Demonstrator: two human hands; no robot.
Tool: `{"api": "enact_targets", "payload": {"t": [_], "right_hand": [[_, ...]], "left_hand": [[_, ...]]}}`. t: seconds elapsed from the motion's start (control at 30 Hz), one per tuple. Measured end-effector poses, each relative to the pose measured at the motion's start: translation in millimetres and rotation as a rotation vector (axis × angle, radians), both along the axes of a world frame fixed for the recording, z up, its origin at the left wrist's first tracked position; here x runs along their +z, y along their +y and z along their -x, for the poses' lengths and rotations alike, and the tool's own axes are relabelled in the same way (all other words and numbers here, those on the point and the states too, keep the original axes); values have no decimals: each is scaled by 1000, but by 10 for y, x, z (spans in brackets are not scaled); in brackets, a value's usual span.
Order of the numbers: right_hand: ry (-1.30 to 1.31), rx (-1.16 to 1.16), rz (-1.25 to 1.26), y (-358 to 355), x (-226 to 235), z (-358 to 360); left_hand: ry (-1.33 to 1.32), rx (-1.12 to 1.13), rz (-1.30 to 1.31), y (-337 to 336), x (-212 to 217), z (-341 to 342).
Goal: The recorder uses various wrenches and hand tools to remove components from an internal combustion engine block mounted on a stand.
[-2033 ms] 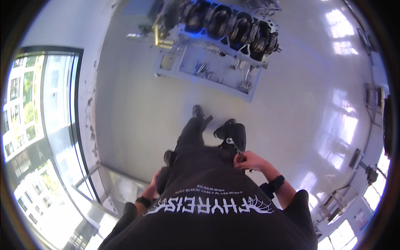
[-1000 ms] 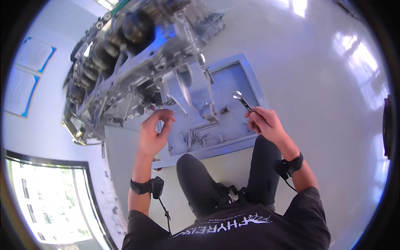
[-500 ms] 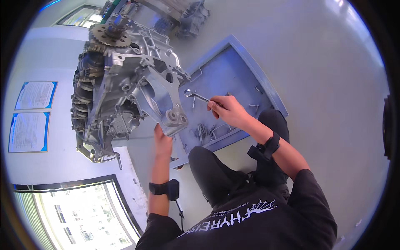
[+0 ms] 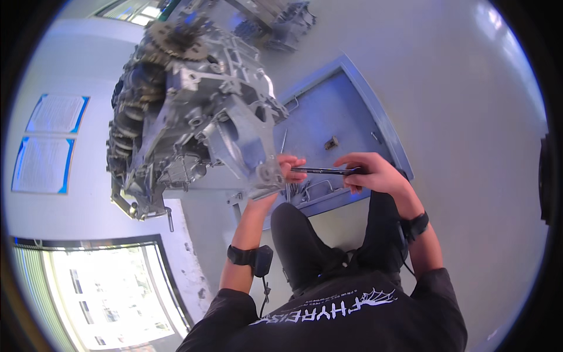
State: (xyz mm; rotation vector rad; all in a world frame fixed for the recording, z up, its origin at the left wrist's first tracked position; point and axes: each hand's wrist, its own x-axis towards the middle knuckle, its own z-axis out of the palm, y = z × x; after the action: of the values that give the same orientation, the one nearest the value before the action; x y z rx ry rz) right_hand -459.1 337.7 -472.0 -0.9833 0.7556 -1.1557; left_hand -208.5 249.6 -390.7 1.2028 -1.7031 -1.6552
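While both forearms rise from the lower edge past the dark trousers [image 4: 305, 252], each wrist wears a black band [image 4: 249, 256]. The right hand [image 4: 375, 175] is closed around the handle end of a slim dark wrench [image 4: 322, 171], which lies nearly level and reaches leftward. Its far end meets the left hand [image 4: 287, 170], whose fingers pinch the tool tip right beside a round boss on the engine [image 4: 193, 117]; whether the tip sits on a fastener cannot be told, since the fingers cover it. Under the hands lies a blue tray [image 4: 375, 117] on the pale floor [image 4: 469, 88], with several loose metal tools [image 4: 302, 190] near its closest edge and 1 small part [image 4: 332, 142] farther in. Beyond the left hand the grey engine stands tilted, a toothed gear [image 4: 179, 36] at its far top. To the left, 2 blue-framed sheets [image 4: 50, 135] hang on the wall, and a bright window [image 4: 99, 293] fills the lower left. More grey machinery [image 4: 281, 17] stands at the top, well apart.
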Motion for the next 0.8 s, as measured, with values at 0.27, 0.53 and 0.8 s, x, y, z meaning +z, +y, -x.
{"api": "enact_targets", "payload": {"t": [0.27,0.53,0.8], "right_hand": [[-449,-292,157,-167,208,-383],[-273,-202,67,-383,294,-764],[36,-680,370,-876,185,-1125]], "left_hand": [[-30,-219,-104,452,-255,97],[-186,-59,87,480,-494,89],[-186,40,-5,321,-517,59]]}}
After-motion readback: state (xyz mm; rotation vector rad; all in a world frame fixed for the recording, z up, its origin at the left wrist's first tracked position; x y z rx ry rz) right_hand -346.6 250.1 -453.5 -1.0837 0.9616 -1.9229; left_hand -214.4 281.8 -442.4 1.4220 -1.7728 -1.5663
